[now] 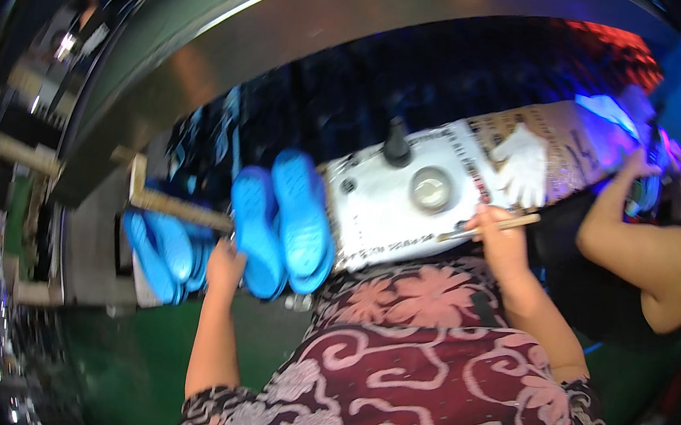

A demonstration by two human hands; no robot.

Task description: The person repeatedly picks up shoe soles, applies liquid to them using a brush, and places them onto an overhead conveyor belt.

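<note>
My right hand [496,228] is closed round a slim brush [516,222] with a pale wooden handle, its tip pointing left over a white board [370,245]. On that board stand a small round bowl [431,189] with pale contents and a dark bottle [396,147] with a narrow top. My left hand [225,265] has its fingers curled beside the left edge of a blue shoe sole [255,236]; what sits between the fingertips is hidden. A second blue shoe sole [303,225] lies right of it, close against the board.
More blue soles [168,247] lie at the left beside a wooden bar [181,207]. A white glove [522,166] rests on brown cardboard [563,141] beyond my right hand. A dark conveyor belt runs behind, under a metal hood [293,39]. A co-worker's arm [639,246] is at the right.
</note>
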